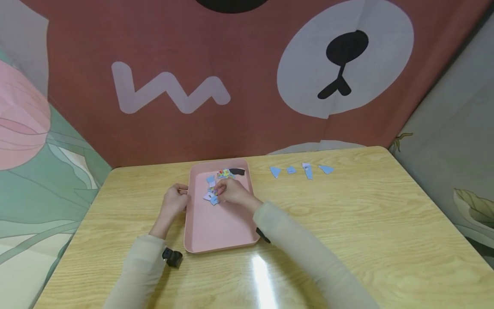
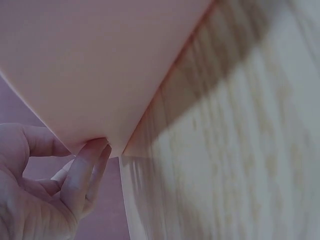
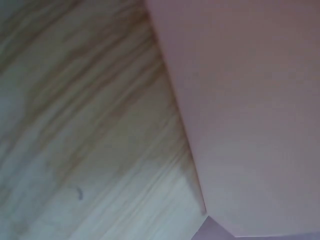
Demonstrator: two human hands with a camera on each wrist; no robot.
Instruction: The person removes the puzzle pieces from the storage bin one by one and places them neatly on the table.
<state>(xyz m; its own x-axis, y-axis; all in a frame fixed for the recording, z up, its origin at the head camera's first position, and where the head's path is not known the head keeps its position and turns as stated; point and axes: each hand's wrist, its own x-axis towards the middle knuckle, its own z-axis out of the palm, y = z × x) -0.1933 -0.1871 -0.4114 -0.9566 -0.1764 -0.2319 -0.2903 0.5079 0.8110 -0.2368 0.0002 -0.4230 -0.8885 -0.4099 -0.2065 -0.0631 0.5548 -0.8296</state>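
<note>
A pink tray (image 1: 220, 231) lies on the wooden table. My left hand (image 1: 175, 199) grips its left rim; in the left wrist view the fingers (image 2: 82, 175) of that hand bend over the rim with the thumb on the other side. Inside the tray, my right hand (image 1: 233, 192) reaches down with curled fingers among small torn-looking paper pieces (image 1: 209, 196), blue, white and multicoloured. I cannot tell whether those fingers pinch a piece. The right wrist view has only the tray wall (image 3: 250, 125) and table, without the hand.
A multicoloured piece (image 1: 225, 174) and a black piece (image 1: 237, 171) lie near the tray's far edge. Right of the tray, several blue pieces (image 1: 291, 170) sit in a row on the table (image 1: 347, 214). A printed cloth (image 1: 251, 133) hangs behind the table.
</note>
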